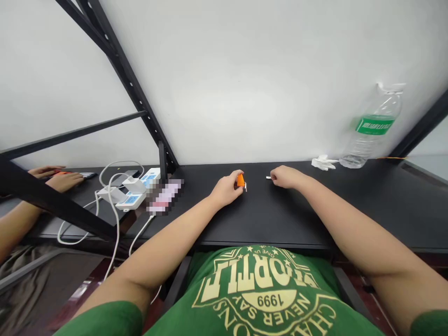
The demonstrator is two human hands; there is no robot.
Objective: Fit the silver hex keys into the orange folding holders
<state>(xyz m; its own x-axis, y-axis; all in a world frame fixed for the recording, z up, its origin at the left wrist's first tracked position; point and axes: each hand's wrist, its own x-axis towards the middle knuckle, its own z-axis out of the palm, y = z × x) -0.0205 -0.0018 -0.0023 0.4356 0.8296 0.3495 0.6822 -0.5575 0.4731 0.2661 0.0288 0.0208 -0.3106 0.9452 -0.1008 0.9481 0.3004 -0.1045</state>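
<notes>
My left hand [227, 188] is closed around a small orange piece [240, 180], pinched between thumb and fingers over the black tabletop. Just right of the thumb shows a thin white bit [245, 187]; whether it joins the orange piece I cannot tell. Opposite it, a short gap away, my right hand [285, 177] is closed in a pinch. A small pale strip [268, 177] sticks out from its fingertips towards the left. Both pieces are too small to name exactly, and the fingers partly hide them.
At the back right a clear plastic bottle [371, 126] stands beside crumpled white tissue [324, 162]. Left of me lie a phone [166, 196] and a white power strip [150, 178] with cables. Beyond the black metal frame [136, 88], another person's hands [65, 179] rest near a keyboard.
</notes>
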